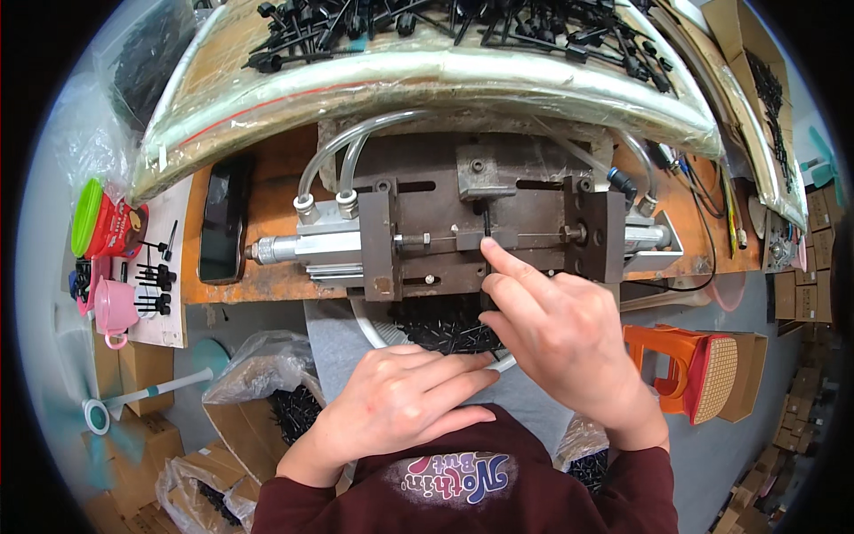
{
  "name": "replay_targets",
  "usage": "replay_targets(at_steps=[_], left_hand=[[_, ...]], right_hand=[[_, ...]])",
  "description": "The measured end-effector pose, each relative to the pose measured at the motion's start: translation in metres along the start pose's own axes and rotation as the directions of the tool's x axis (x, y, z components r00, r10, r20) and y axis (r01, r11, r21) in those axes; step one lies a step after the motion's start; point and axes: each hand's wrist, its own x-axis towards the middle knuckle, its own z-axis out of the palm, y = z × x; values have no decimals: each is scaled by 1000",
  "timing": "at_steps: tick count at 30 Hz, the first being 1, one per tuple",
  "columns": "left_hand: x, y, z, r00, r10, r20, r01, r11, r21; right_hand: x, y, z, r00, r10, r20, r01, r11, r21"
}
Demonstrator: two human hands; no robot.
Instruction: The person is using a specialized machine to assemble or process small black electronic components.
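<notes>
My right hand (pixel 560 329) reaches over a dark metal clamping fixture (pixel 427 209) on the bench. Its index fingertip touches a slim black rod-like part (pixel 487 218) lying across the small central block (pixel 471 238). The other fingers are curled round the near end of that part, which they mostly hide. Below and to the left, my left hand (pixel 409 392) has its fingers stretched out to the right, above a heap of small black parts (pixel 449 325). Something dark shows by its index fingertip, too small to make out.
Air cylinders (pixel 329 249) with clear hoses (pixel 334 147) flank the fixture. A raised plastic-covered tray (pixel 427 76) of black parts stands behind. To the left lie a phone (pixel 225 218) and a pink cup (pixel 116 305); an orange stool (pixel 676 369) and boxes (pixel 801 294) are right.
</notes>
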Motion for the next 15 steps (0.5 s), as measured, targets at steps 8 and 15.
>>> replay_targets(at_steps=[8, 15], left_hand=[[-8, -2, 0, 997, 46, -58, -48, 998, -28], [-13, -1, 9, 995, 73, -67, -79, 993, -92]], right_hand=[[85, 75, -76, 905, -151, -398, 47, 965, -259], [155, 86, -100, 978, -77, 194, 185, 751, -634]])
